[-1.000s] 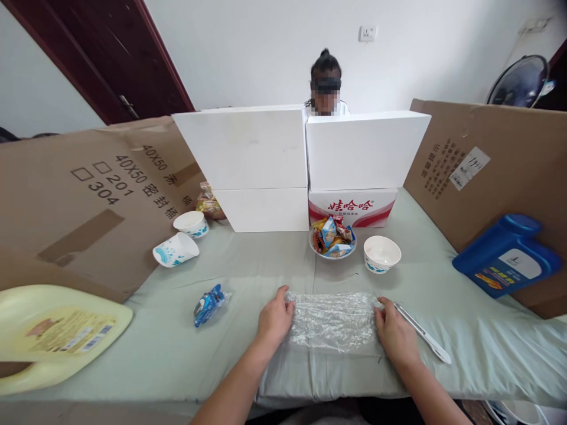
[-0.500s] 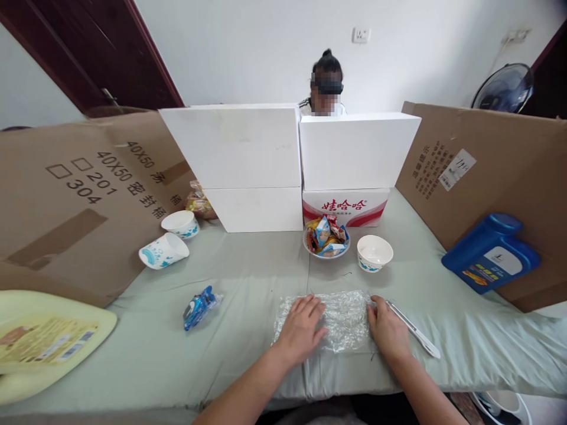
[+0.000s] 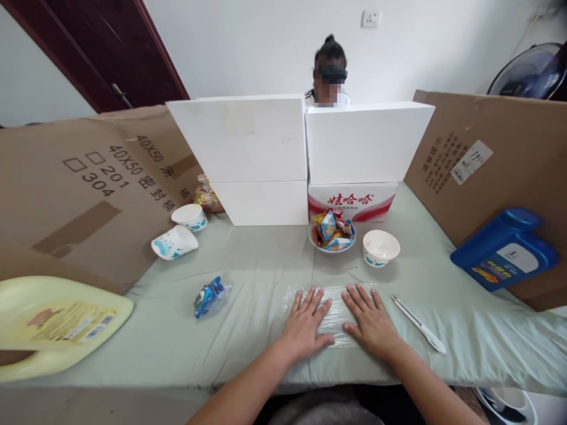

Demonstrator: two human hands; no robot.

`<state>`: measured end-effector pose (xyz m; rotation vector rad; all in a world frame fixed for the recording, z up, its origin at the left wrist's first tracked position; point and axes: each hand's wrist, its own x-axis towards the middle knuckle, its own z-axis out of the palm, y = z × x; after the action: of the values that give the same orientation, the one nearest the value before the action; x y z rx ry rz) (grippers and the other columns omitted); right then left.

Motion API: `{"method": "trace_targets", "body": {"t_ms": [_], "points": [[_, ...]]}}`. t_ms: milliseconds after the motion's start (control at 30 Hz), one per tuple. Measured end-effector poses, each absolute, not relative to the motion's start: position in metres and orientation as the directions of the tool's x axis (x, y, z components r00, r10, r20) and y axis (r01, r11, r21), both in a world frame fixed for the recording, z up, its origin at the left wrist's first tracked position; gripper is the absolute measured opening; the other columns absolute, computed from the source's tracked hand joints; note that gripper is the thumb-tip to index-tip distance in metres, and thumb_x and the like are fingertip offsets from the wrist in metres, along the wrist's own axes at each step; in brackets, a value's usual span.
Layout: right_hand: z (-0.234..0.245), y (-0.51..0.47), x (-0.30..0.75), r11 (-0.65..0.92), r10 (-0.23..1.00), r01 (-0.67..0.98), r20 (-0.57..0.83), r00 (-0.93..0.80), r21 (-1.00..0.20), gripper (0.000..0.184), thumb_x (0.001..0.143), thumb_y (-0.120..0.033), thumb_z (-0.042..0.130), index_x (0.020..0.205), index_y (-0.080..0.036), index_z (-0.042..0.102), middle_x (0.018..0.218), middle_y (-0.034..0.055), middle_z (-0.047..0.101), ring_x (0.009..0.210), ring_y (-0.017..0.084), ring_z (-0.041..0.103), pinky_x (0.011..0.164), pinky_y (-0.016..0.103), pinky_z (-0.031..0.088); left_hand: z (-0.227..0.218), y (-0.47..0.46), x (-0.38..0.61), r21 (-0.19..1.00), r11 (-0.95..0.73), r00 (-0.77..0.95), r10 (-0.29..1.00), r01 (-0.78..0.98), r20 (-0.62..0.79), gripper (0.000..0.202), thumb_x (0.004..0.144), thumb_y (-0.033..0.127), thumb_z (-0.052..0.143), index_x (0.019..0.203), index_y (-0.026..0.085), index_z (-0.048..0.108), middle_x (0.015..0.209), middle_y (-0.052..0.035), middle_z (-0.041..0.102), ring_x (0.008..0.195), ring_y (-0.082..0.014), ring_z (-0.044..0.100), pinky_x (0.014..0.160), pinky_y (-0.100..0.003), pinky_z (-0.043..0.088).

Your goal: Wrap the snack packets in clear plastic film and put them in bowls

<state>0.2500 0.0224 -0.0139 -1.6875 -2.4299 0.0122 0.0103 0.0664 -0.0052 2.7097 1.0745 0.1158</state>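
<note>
A sheet of crinkled clear plastic wrap lies on the pale green tablecloth near the front edge. My left hand lies flat on its left part, fingers spread. My right hand lies flat on its right part, fingers spread too. Both palms press the wrap down; neither holds anything. A white pen-like tool lies just right of my right hand.
Beyond the wrap stand a bowl of wrapped snacks and an empty white bowl. A blue snack packet lies left. Two paper cups, a yellow jug, a blue jug, cardboard walls, white boxes. A person sits behind them.
Both hands moved from the ends of the wrap onto its top and now lie flat, side by side. The wrap looks flatter and smaller.
</note>
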Motion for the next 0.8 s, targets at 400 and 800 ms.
{"method": "trace_targets", "body": {"t_ms": [400,800], "points": [[-0.008,-0.038,0.288,0.404,0.914,0.871,0.079,-0.399,-0.279,0.071,0.084,-0.056,0.058,0.146,-0.028,0.037,0.154,0.0068,0.031,0.144,0.029,0.022,0.114,0.051,0.027,0.009,0.041,-0.082,0.306,-0.758,0.767,0.631,0.576,0.118,0.046,0.083,0.029,0.066,0.128,0.024,0.058,0.138,-0.009,0.053,0.136,-0.0303,0.039,0.11,-0.048,0.039],[-0.003,-0.062,0.299,0.363,0.931,0.851,0.172,-0.321,-0.379,0.026,0.093,-0.035,0.051,0.113,-0.028,0.066,0.122,0.0055,0.065,0.115,0.022,0.058,0.099,0.04,0.047,0.017,0.045,-0.078,0.477,-0.657,0.664,0.725,0.584,0.184,0.028,0.092,0.016,0.036,0.097,0.021,0.063,0.11,-0.0087,0.068,0.105,-0.0201,0.063,0.094,-0.035,0.051]]}}
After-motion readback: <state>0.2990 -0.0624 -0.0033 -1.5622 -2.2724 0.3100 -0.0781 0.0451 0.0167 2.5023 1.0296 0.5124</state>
